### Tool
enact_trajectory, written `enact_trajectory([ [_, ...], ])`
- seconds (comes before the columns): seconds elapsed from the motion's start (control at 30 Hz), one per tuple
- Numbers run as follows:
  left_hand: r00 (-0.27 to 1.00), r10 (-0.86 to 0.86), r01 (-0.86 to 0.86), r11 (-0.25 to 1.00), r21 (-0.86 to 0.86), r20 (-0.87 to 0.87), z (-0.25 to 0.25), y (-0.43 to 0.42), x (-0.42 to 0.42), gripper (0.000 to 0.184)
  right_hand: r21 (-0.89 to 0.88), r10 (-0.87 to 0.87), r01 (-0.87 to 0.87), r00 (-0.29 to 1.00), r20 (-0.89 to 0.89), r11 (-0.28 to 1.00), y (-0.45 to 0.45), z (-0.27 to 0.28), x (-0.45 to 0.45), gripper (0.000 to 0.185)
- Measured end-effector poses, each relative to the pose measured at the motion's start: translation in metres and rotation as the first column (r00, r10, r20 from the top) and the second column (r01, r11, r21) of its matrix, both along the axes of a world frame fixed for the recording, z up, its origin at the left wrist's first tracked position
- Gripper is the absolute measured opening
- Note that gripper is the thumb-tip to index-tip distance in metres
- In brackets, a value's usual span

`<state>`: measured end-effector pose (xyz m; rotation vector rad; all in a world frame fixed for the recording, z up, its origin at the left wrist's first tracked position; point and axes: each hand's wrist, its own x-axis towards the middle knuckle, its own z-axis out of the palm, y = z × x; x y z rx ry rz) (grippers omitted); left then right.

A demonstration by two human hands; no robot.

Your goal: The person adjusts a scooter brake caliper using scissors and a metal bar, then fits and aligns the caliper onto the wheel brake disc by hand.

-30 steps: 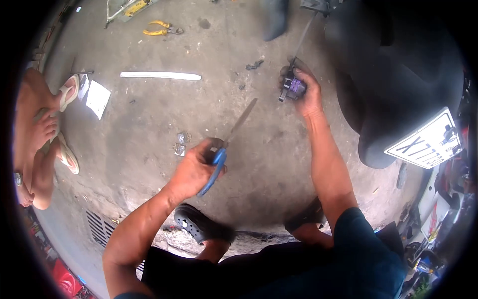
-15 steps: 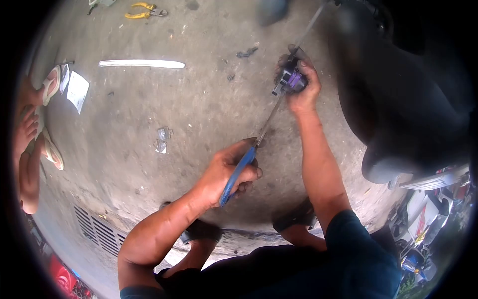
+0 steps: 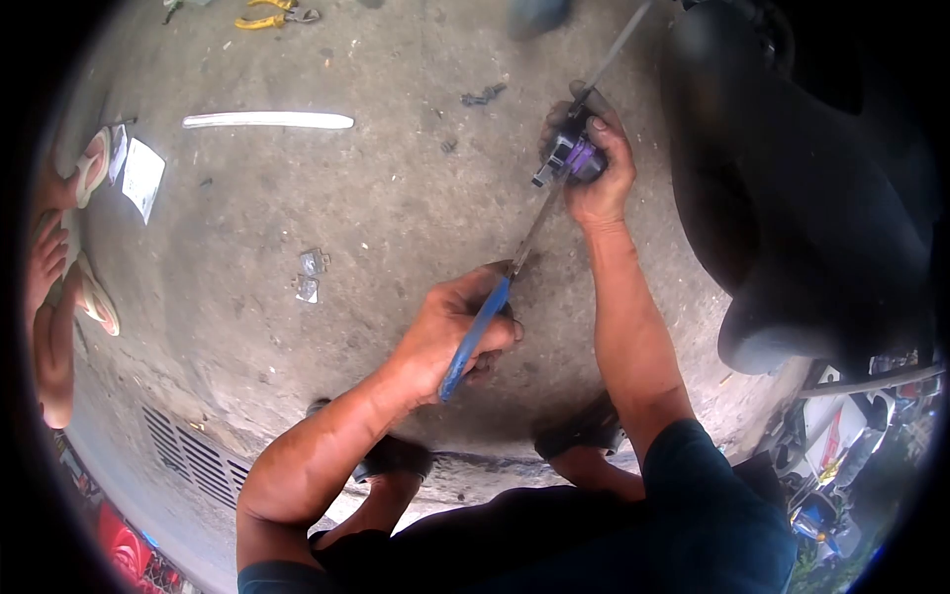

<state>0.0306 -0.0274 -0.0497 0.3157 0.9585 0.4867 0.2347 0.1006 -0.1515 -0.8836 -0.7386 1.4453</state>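
My left hand (image 3: 463,332) is closed around a blue-handled tool (image 3: 475,337) with a long, thin metal blade. The blade's tip reaches up to a black and purple part (image 3: 574,156), where its end is hard to make out. My right hand (image 3: 601,163) grips that part, its fingers wrapped round the far side. A thin rod or cable (image 3: 621,45) runs from the part up towards the dark vehicle at the top right.
A dark vehicle body (image 3: 762,198) stands at the right. On the floor lie yellow-handled pliers (image 3: 272,15), a white strip (image 3: 267,120), small dark pieces (image 3: 483,95) and small clear packets (image 3: 311,275). Another person's sandalled feet (image 3: 91,287) are at the left.
My left hand has moved up and right, bringing the blade to the black and purple part. The view has shifted, so the floor items appear further left and higher.
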Motion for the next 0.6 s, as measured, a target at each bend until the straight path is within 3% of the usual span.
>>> enact_trajectory([
  [0.33, 0.998, -0.040, 0.042, 0.999, 0.022, -0.052, 0.009, 0.009, 0.001, 0.019, -0.006, 0.008, -0.008, 1.000, 0.006, 1.000, -0.001, 0.000, 0.000, 0.059],
  [0.43, 0.975, -0.072, 0.101, 0.987, 0.128, -0.211, 0.012, 0.013, 0.002, 0.024, -0.009, 0.025, -0.025, 1.000, 0.001, 1.000, -0.001, 0.003, 0.002, 0.059],
  [0.53, 0.916, -0.230, 0.291, 0.945, 0.149, -0.329, 0.020, 0.032, -0.010, 0.028, -0.013, 0.019, -0.019, 1.000, 0.010, 1.000, -0.002, 0.005, 0.002, 0.058],
  [0.6, 0.957, -0.191, 0.203, 0.979, 0.031, -0.220, 0.020, 0.026, -0.007, 0.030, -0.011, 0.008, -0.008, 1.000, -0.007, 1.000, -0.003, 0.004, -0.001, 0.058],
])
